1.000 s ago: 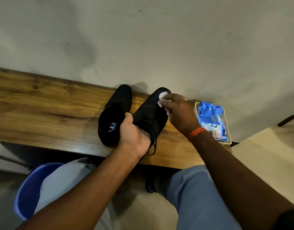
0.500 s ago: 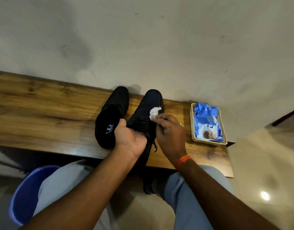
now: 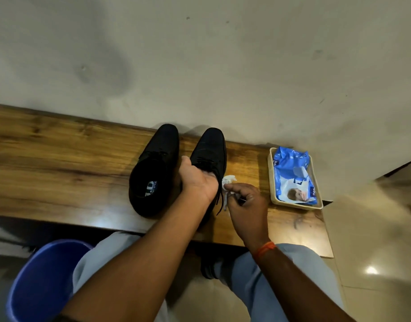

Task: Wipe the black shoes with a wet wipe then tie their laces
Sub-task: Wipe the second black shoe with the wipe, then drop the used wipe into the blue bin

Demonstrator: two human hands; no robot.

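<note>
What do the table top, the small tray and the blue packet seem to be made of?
Table top: wood or wood-look laminate, glossy; grain shows and light reflects near the edge.
Tray: probably beige plastic; plain, smooth rim.
Blue packet: thin plastic film, shiny and creased.

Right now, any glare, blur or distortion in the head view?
Head view: glare spots on the floor and the table near edge; wide-angle bowing of the table; right edge smeared; shoes so dark that detail is lost; hands reasonably sharp.
</note>
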